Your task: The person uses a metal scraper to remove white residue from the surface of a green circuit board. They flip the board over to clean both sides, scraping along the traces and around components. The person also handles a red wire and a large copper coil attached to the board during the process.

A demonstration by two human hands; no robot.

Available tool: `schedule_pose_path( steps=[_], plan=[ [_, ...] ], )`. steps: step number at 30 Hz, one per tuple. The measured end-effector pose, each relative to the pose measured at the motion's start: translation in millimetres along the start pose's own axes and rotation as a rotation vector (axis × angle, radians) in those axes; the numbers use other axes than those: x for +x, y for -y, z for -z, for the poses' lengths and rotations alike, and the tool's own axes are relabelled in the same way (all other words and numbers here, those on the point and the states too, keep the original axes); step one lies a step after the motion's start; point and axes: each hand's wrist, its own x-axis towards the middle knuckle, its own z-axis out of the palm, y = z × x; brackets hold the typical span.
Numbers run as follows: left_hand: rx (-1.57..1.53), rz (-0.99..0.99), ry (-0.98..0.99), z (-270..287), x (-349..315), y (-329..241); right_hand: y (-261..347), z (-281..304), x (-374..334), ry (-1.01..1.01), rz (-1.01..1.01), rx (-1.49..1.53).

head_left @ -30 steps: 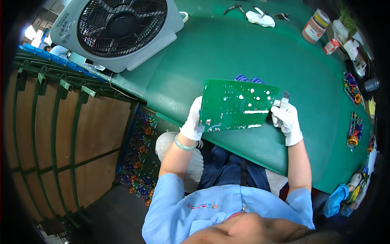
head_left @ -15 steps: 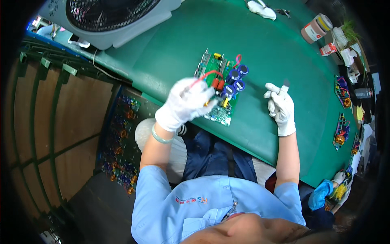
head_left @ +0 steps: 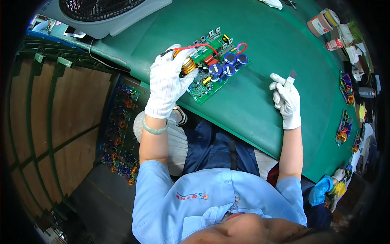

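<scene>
My left hand (head_left: 167, 83), in a white striped glove, closes around the copper-wound coil (head_left: 187, 65) at the left side of a green circuit board (head_left: 200, 92). The board sits turned at an angle over the green table, and whether its edge touches the mat I cannot tell. Blue capacitors (head_left: 228, 70) stand on its right part, and a red wire (head_left: 203, 45) arches over it to my left hand. To the right, apart from the board, my gloved right hand (head_left: 287, 99) is closed on a small brush (head_left: 292, 74) with dark bristles pointing up.
A grey fan (head_left: 118, 18) stands at the far left of the green table (head_left: 243, 118). More circuit boards (head_left: 344, 127) lie along the right edge, near a jar (head_left: 323, 22). Left of my legs is a tray of populated boards (head_left: 120, 138). A co-worker's blue sleeve (head_left: 321, 190) shows at lower right.
My left hand has shifted left and away from me and now grips the coil. The board has turned clockwise and moved slightly farther off. My right hand has moved slightly right, still with the brush.
</scene>
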Motion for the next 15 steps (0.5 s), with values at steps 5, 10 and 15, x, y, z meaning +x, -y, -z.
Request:
schedule_pose_path(
  steps=[5, 10, 15],
  plan=[
    [0.052, 0.026, 0.033, 1.5, 8.9, -7.8, 0.2, 0.3, 0.4, -0.03, -0.023, -0.008],
    [-0.072, 0.034, -0.004, -3.3, 5.9, -3.6, -3.5, 4.1, 2.5, -0.032, 0.001, 0.036],
    [-0.2, 0.046, -0.102, 1.2, -1.6, 10.8, -3.0, -0.3, 5.9, -0.031, 0.019, -0.023]
  ],
)
